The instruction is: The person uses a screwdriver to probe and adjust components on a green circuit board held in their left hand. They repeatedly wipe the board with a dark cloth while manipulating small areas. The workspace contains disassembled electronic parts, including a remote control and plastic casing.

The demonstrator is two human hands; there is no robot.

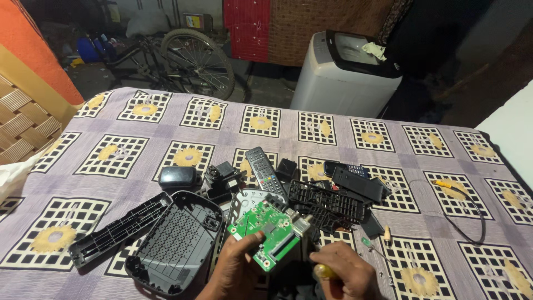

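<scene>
One green circuit board [270, 233] sits pinched at its lower edge in my left hand [237, 265], tilted up over the patterned bedsheet [333, 130]. My right hand [345, 272] is curled tight around one yellow-handled tool [323, 271], its tip hidden. Two black casing shells [150, 239] lie just left, one remote control [265, 169] beyond. Both wrists are cut off below.
</scene>
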